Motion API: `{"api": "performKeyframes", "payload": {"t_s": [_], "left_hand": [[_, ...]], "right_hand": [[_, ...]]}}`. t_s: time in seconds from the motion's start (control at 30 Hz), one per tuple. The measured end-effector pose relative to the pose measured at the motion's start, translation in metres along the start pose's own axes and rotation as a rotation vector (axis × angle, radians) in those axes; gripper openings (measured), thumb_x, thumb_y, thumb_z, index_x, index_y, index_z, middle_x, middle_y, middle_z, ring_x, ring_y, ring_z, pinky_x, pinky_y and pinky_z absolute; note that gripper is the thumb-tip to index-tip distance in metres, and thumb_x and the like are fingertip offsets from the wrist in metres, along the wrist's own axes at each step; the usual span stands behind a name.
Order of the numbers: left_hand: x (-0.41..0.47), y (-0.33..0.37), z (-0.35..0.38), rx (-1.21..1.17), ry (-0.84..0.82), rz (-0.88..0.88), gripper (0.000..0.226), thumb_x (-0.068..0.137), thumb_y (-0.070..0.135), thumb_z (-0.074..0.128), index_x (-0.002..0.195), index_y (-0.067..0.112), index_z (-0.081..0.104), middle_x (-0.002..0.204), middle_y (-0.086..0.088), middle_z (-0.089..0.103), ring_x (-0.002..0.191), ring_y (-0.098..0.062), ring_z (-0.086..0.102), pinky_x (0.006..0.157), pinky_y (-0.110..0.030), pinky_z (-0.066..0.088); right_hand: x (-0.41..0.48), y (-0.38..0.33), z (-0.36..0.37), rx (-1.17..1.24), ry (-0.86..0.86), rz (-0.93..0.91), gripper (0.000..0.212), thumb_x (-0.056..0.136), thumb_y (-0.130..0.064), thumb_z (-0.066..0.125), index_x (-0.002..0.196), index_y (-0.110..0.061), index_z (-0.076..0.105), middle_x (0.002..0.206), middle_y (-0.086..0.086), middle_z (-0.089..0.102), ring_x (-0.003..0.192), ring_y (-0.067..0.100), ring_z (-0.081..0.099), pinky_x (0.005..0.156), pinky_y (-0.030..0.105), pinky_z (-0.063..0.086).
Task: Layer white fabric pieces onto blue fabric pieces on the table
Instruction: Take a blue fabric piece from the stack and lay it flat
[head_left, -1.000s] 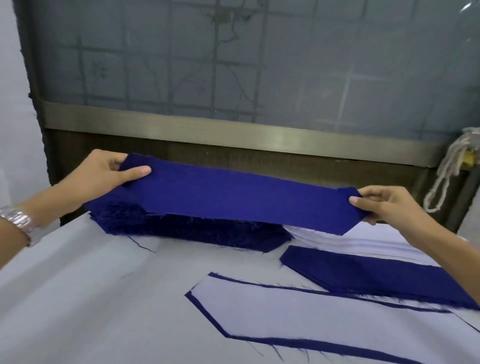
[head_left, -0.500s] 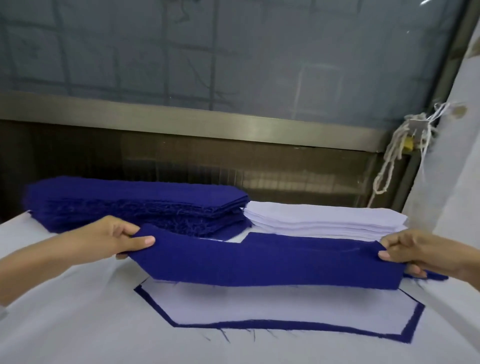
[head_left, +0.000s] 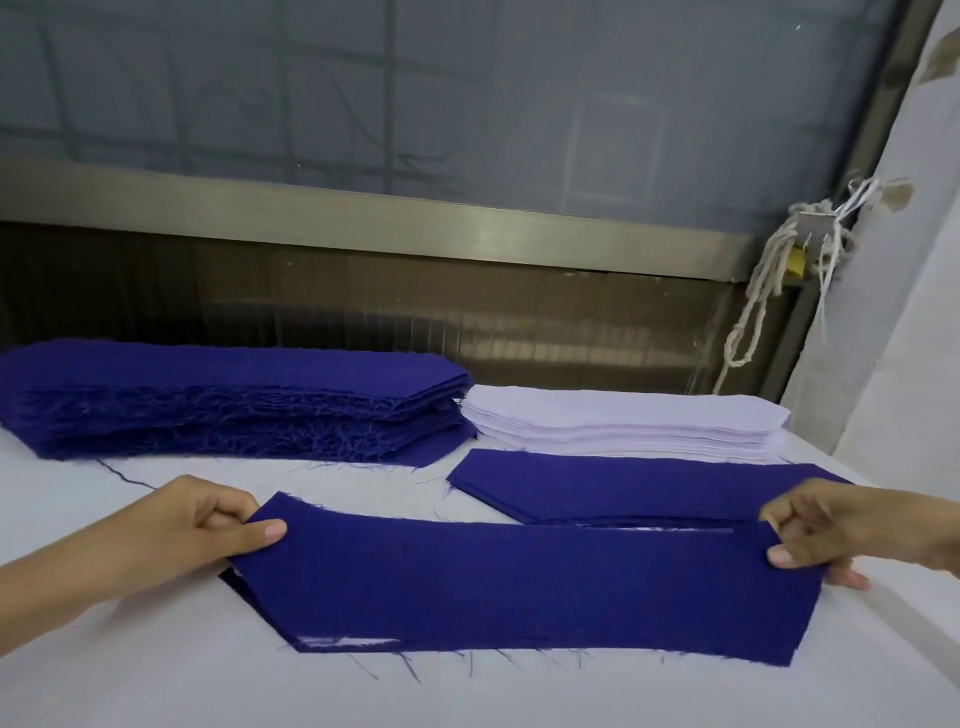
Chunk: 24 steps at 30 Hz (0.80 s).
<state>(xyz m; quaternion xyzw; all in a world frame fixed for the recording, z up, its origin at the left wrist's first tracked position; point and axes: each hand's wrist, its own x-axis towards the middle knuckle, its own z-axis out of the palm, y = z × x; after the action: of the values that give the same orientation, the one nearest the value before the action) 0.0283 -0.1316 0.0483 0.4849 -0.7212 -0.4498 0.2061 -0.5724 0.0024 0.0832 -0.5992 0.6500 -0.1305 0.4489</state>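
Observation:
A long blue fabric piece lies stretched across the near table, covering a white-on-blue layered piece whose white edge peeks out at the lower left. My left hand pinches its left end. My right hand pinches its right end. Behind it lies another blue piece. At the back left stands a tall stack of blue pieces. To its right sits a stack of white pieces.
The table is covered in white cloth. A metal-framed window runs along the far edge. A knotted white cord hangs at the back right beside a pale wall.
The blue piece came off the blue stack, travelled toward me and came down over the white-on-blue layered piece. Both hands came down with it, still holding its ends.

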Motion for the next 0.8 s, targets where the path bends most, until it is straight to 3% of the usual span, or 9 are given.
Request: {"api": "performKeyframes", "payload": {"t_s": [0.1, 0.3, 0.43, 0.8], "left_hand": [[0.001, -0.003, 0.001, 0.019, 0.022, -0.005, 0.043, 0.07, 0.058, 0.07, 0.085, 0.018, 0.076, 0.082, -0.007, 0.078, 0.076, -0.018, 0.073, 0.072, -0.016, 0.054], [-0.001, 0.001, 0.004, 0.052, 0.079, -0.015, 0.039, 0.066, 0.057, 0.072, 0.068, 0.017, 0.072, 0.067, -0.008, 0.073, 0.06, -0.008, 0.066, 0.065, -0.01, 0.047], [-0.006, 0.006, 0.002, 0.067, 0.064, -0.029, 0.04, 0.067, 0.055, 0.073, 0.059, 0.017, 0.066, 0.061, -0.009, 0.07, 0.053, -0.008, 0.059, 0.06, -0.009, 0.045], [-0.012, 0.012, 0.007, 0.21, 0.114, -0.032, 0.045, 0.062, 0.063, 0.07, 0.066, 0.019, 0.068, 0.06, -0.006, 0.071, 0.051, -0.006, 0.053, 0.066, -0.023, 0.043]], "right_hand": [[-0.003, -0.006, 0.004, 0.005, -0.026, 0.009, 0.034, 0.084, -0.036, 0.082, 0.076, -0.011, 0.06, 0.068, 0.014, 0.056, 0.05, 0.017, 0.05, 0.051, 0.018, 0.042], [0.001, -0.001, 0.003, -0.015, -0.004, 0.024, 0.045, 0.082, -0.038, 0.083, 0.083, -0.001, 0.059, 0.076, 0.019, 0.057, 0.051, 0.017, 0.051, 0.051, 0.019, 0.043], [0.007, 0.008, -0.001, -0.012, 0.001, 0.037, 0.038, 0.081, -0.037, 0.085, 0.077, -0.009, 0.06, 0.07, 0.018, 0.053, 0.047, 0.016, 0.05, 0.049, 0.019, 0.045], [0.021, 0.029, -0.01, 0.009, 0.033, 0.046, 0.035, 0.084, -0.035, 0.083, 0.071, -0.018, 0.056, 0.059, 0.007, 0.048, 0.044, 0.017, 0.048, 0.055, 0.022, 0.05]]}}
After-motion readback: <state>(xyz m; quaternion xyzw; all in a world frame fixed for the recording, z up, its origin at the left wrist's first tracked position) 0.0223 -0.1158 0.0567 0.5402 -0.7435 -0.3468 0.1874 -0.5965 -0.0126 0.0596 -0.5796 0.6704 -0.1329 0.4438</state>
